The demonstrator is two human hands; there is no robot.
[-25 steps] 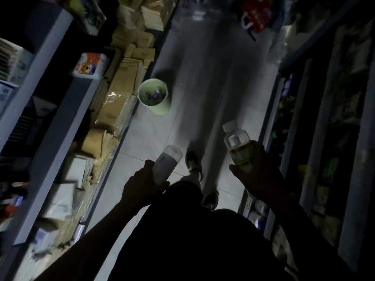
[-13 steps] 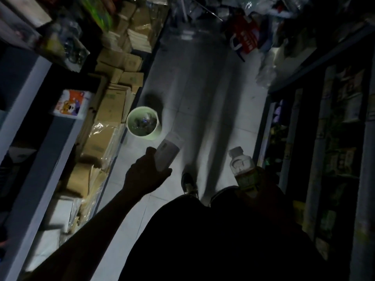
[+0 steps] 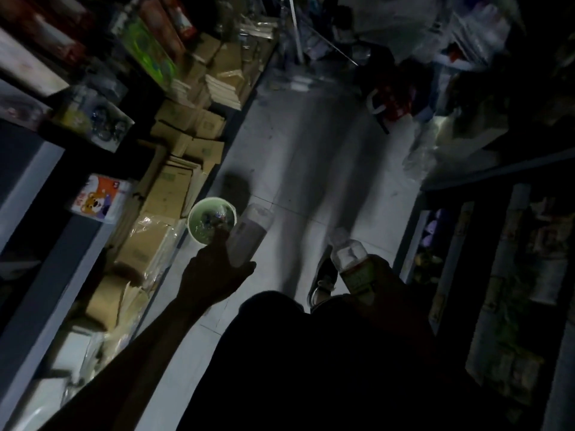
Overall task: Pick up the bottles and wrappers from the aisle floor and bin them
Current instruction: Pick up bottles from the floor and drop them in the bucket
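Left hand wrapped round the lower body of a pale bottle, tipped out just beside the green bin. Right hand barely readable in the dark, seemingly closed round a clear bottle at its label. Both probably light, thin, crushable plastic, a bit slick. Best held mid-body, not by the cap. Boxes stacked along the bin's left.
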